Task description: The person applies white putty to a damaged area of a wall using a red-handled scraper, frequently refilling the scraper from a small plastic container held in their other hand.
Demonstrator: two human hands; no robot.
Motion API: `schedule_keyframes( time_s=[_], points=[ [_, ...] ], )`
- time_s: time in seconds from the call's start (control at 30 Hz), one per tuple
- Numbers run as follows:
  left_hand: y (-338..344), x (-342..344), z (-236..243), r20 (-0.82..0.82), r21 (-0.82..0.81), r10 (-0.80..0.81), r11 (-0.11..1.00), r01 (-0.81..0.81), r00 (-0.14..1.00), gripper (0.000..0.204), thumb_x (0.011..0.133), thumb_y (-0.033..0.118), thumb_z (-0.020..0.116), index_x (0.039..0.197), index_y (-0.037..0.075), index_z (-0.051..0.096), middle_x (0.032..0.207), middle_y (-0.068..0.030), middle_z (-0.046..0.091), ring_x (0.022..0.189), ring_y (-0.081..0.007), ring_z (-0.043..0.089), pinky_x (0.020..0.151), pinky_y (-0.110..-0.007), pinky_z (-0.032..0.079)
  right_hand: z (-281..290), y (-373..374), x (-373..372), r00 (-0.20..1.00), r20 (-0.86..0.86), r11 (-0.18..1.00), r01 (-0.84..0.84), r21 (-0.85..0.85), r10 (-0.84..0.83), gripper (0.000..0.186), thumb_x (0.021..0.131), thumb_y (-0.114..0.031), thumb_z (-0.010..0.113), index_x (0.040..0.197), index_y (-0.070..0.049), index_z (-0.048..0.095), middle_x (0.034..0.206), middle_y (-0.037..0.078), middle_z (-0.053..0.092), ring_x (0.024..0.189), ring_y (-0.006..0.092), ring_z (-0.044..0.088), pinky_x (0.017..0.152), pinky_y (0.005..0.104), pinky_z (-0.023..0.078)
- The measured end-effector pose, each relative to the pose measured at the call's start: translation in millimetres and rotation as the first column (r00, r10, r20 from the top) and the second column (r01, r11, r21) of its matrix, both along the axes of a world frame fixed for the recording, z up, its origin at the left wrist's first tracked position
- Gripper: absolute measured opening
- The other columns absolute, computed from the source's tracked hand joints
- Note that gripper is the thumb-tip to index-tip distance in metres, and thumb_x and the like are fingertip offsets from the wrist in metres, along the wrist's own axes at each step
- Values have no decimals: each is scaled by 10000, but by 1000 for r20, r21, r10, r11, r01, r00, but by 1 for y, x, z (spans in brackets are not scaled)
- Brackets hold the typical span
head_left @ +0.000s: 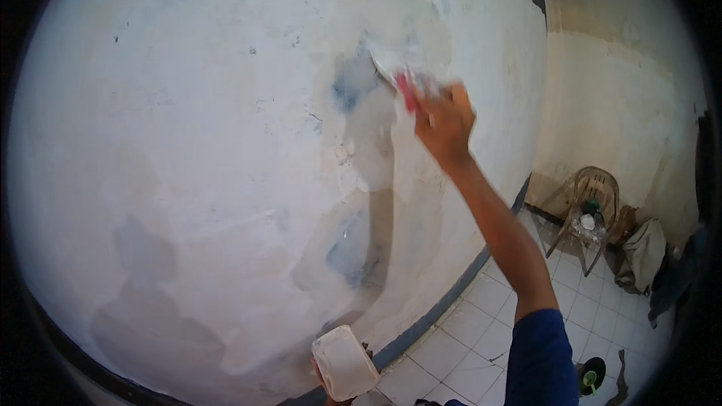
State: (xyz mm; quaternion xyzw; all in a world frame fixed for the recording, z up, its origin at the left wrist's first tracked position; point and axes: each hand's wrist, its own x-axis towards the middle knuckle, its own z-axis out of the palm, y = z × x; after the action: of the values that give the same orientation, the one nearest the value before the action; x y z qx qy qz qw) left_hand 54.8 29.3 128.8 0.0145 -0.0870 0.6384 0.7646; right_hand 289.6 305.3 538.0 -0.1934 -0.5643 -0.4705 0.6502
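Right hand (445, 124) presses red-handled scraper (397, 79) against wall (188, 143) overhead.

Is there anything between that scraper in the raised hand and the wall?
Nothing visible. The right hand holds the red-handled putty knife with its blade right against the white wall. The left hand holds a white tub low down, clear of it.

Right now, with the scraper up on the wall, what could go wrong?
1. The right hand works the red-handled scraper at full reach; it might slip or gouge the wall.
2. The white tub in the left hand sits low and tilted; filler could spill onto the tiled floor.
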Motion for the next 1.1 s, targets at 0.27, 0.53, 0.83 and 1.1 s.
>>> schedule_keyframes(
  time_s=[0.27,0.53,0.83,1.1],
  points=[
    [5,9,-11,32,35,-44,998,43,999,1032,787,852,386,1546,177,205,1489,-258,350,1313,-509,387,1017,-733,309,-55,20,-20,992,77,992,-91,-84,97,379,664,49,670,971,-153,763,753,2,668,707,201,548,559,303,488],
    [1,1,31,-316,25,26,1000,-19,949,1015,778,862,372,1551,231,192,1511,-230,332,1334,-491,374,1013,-775,251,-90,-9,-6,993,39,986,-107,-132,112,381,681,46,680,993,-151,775,854,31,691,698,216,550,592,304,502],
    [7,11,26,-374,28,40,999,-31,927,1034,779,867,351,1551,201,183,1508,-259,316,1335,-501,365,951,-795,308,-23,72,27,999,-14,992,-45,-117,44,321,662,20,709,916,-163,779,654,75,605,647,246,521,538,360,459],
    [19,13,-15,-44,45,14,999,-12,999,1047,779,862,364,1548,173,191,1486,-261,355,1312,-506,397,1020,-739,303,-53,45,47,996,-76,978,-60,-201,45,481,607,87,669,1010,-161,756,787,9,686,704,231,552,578,323,487]
  ],
)
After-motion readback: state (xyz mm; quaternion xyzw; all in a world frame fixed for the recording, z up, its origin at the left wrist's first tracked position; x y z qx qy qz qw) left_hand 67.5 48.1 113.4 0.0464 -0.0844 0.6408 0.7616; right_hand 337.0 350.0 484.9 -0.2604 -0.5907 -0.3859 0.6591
